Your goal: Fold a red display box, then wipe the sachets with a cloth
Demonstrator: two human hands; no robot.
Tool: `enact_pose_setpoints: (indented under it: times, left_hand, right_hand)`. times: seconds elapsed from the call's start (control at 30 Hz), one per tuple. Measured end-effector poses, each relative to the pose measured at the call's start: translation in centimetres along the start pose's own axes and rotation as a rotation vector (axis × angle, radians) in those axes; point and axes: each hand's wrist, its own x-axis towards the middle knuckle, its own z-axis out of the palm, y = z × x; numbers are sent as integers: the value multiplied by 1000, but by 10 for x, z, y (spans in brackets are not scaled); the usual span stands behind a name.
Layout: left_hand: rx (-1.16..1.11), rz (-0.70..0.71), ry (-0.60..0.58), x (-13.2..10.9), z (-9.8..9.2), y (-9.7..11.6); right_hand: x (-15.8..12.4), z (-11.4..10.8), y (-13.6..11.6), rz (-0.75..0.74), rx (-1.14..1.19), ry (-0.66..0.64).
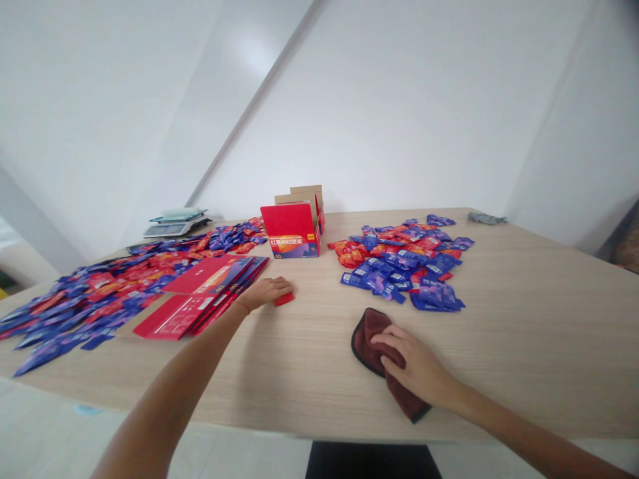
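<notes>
My left hand (pixel 264 293) reaches over the table, its fingers closed at a small red sachet (pixel 284 299) that lies low against the tabletop. Beside that hand is a stack of flattened red and purple cartons (pixel 187 309). My right hand (pixel 422 369) rests on a dark brown cloth (pixel 372 332) with black edging. The thumb and fingers pinch a fold of the cloth, which is crumpled on the wood.
Open-topped red boxes (pixel 292 233) stand in a row near the wall. A large pile of sachets (pixel 124 279) spreads at left, and another pile (pixel 404 256) lies at right. A scale (pixel 174 226) sits back left; a grey crumpled item (pixel 486 218) lies back right on the table (pixel 524 326).
</notes>
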Motion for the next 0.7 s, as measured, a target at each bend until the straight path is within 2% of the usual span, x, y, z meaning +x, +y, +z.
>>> enact_pose_setpoints:
  times: [0.1, 0.2, 0.47, 0.6, 0.7]
  left_hand:
    - [15, 88, -73, -2, 3, -4]
    - [38, 107, -77, -4, 4, -5]
    - [103, -49, 119, -18, -10, 5]
    - [104, -133, 237, -31, -21, 30]
    - [74, -93, 263, -40, -22, 68]
  right_hand:
    - [-1, -3, -2, -15, -11, -7]
    - [-1, -5, -5, -26, -15, -14]
    - [-3, -10, -10, -58, 1, -21]
    - [-3, -12, -11, -69, 27, -12]
    - [-1, -14, -6, -99, 68, -9]
